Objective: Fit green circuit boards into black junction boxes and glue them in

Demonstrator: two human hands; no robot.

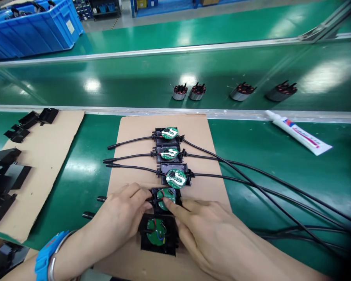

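Observation:
Several open black plastic housings stand in a column on cardboard, each with a round green circuit board. My left hand (pixel 125 207) pinches the black cable at the left side of the fourth housing (pixel 155 207). Its fingertips partly hide that spot. My right hand (pixel 204 230) reaches in from the right, index fingertip on this housing's circuit board (pixel 167 194), by a red wire. The other right fingers are loosely bent. Nearest me, another housing (pixel 159 249) holds a board (pixel 156 232) with red and blue wires. Farther off, three boards (pixel 176 178) carry white paste.
Long black cables (pixel 251 177) run off to the right. A white tube (pixel 301 132) lies at the right. Several motor stators (pixel 242 92) stand behind a metal rail. More black housings (pixel 17 132) sit on cardboard (pixel 52 152) at left. A blue crate (pixel 46 33) is at the back.

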